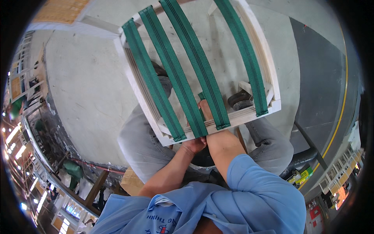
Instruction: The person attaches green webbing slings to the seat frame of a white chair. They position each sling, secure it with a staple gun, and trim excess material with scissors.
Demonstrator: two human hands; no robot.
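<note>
A pale wooden seat frame lies across my lap, with several green webbing straps running along it. The outer straps and the third strap have folded ends fixed on the near rail. The second strap from the left passes over the edge of the near rail. My left hand is closed at that strap's end, just below the rail, its fingertips partly hidden. My right hand reaches under the rail and shows between the second and third straps, closed around a green webbing tail.
My legs in grey trousers are spread beneath the frame. Another wooden piece with a woven panel stands at the far left. A cardboard box is by my left side. Wooden frames are stacked at the right.
</note>
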